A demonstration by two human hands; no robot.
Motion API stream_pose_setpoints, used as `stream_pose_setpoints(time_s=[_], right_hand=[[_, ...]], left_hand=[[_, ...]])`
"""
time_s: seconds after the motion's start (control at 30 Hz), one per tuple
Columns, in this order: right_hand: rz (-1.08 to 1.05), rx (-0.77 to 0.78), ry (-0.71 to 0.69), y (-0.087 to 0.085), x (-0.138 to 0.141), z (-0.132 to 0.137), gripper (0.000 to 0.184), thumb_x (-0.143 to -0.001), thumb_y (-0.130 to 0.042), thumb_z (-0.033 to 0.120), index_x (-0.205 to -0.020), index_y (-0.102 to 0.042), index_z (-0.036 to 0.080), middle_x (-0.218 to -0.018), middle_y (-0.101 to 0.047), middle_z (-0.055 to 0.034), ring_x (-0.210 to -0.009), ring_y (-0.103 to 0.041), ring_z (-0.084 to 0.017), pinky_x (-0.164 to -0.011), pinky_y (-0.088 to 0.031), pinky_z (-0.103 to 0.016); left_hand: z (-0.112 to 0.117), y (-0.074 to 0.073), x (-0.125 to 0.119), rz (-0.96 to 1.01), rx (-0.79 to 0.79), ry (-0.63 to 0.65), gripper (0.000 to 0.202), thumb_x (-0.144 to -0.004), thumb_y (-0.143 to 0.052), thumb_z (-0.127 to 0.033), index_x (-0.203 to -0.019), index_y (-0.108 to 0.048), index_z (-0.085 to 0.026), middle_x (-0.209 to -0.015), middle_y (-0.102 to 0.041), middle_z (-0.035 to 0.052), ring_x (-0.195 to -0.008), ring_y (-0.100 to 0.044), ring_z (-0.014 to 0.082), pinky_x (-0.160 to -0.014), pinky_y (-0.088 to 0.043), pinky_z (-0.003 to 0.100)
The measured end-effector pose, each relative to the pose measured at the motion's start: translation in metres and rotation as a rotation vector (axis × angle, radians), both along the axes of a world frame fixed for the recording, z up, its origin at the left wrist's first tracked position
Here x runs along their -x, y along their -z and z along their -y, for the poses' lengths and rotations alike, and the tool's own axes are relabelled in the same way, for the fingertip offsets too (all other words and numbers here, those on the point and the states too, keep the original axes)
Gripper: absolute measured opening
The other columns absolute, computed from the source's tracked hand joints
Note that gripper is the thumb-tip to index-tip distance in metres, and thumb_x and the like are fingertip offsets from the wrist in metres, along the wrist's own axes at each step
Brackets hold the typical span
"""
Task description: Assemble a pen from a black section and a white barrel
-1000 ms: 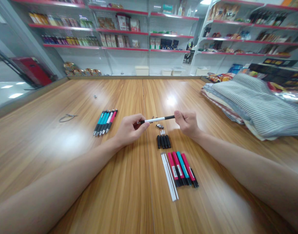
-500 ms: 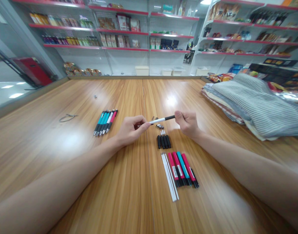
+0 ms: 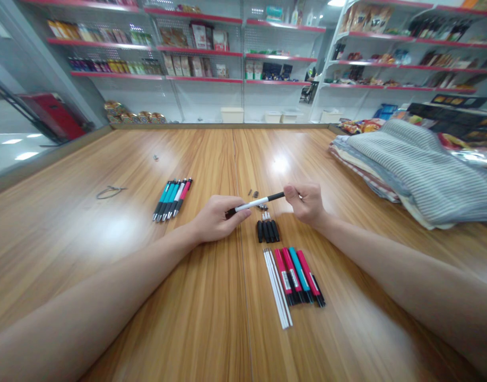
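A white pen with a black grip (image 3: 253, 203) is held between both hands, its long axis running across the body and slanting slightly away toward the right. Its near end is pinched by the left hand (image 3: 218, 217); its black end is gripped by the right hand (image 3: 306, 204). Just below the pen, partly covered by it, metal tips (image 3: 263, 207) are heaped, too overlapped to be counted; beyond it two small dark bits (image 3: 255, 194) are seen. Nearer the body on the desk (image 3: 203, 307), four black grips (image 3: 264, 232) are lined up, then thin white refills (image 3: 277, 292), apparently four, beside three pink barrels (image 3: 279, 262) and one teal barrel (image 3: 297, 265). Left of the left hand, five pens (image 3: 171, 200) are laid side by side
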State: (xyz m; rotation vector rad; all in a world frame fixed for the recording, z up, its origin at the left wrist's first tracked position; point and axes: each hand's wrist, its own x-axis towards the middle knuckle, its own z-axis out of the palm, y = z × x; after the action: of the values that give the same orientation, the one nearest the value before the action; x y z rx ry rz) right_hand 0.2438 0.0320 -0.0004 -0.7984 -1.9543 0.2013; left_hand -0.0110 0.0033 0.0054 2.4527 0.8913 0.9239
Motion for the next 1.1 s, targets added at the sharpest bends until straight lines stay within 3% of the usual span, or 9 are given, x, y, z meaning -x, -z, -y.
stream_pose_setpoints(time_s=[0.27,0.53,0.8,1.0,1.1], right_hand=[[-0.026,0.061,0.005,0.001,0.0,0.0,0.055,-0.096,-0.045,0.045,-0.05,-0.042,0.015,-0.046,-0.033,0.0023,-0.044,-0.029,-0.007,-0.046,-0.019,-0.026],[-0.047,0.073,0.012,0.001,0.0,0.0,0.053,-0.096,-0.044,0.043,-0.051,-0.04,0.016,-0.046,-0.035,0.0019,-0.044,-0.031,-0.007,-0.046,-0.02,-0.026],[0.064,-0.122,0.044,-0.005,0.0,0.002,0.046,-0.096,-0.044,0.035,-0.055,-0.04,0.016,-0.05,-0.036,0.0016,-0.046,-0.034,-0.008,-0.049,-0.022,-0.027],[0.081,-0.255,0.034,-0.009,0.002,0.004,0.041,-0.094,-0.047,0.025,-0.056,-0.035,0.017,-0.05,-0.03,0.0034,-0.045,-0.029,-0.007,-0.048,-0.019,-0.027],[0.081,-0.26,0.039,-0.01,0.002,0.005,0.042,-0.094,-0.047,0.025,-0.055,-0.034,0.017,-0.049,-0.029,0.0035,-0.044,-0.029,-0.007,-0.048,-0.019,-0.027]], left_hand=[[0.001,0.003,-0.001,0.002,-0.152,-0.079,0.025,-0.093,-0.05,-0.032,-0.082,-0.064,-0.015,-0.07,-0.056,0.004,-0.063,-0.049,0.0125,-0.061,-0.037,0.025],[0.001,0.004,-0.002,0.014,-0.214,-0.146,0.022,-0.092,-0.053,-0.032,-0.087,-0.066,-0.015,-0.072,-0.058,0.0035,-0.064,-0.049,0.0121,-0.062,-0.036,0.025],[0.0,0.0,0.003,0.122,0.088,-0.129,0.04,-0.096,-0.042,-0.037,-0.066,-0.054,-0.014,-0.057,-0.044,-0.0012,-0.053,-0.041,0.0093,-0.053,-0.029,0.024],[-0.001,0.005,0.0,0.403,0.519,0.029,0.034,-0.094,-0.048,-0.041,-0.073,-0.049,-0.015,-0.062,-0.041,-0.0022,-0.05,-0.033,0.0066,-0.045,-0.023,0.022],[-0.001,0.006,0.0,0.447,0.593,0.079,0.031,-0.092,-0.053,-0.041,-0.077,-0.048,-0.015,-0.063,-0.04,-0.0029,-0.05,-0.031,0.0059,-0.044,-0.021,0.021]])
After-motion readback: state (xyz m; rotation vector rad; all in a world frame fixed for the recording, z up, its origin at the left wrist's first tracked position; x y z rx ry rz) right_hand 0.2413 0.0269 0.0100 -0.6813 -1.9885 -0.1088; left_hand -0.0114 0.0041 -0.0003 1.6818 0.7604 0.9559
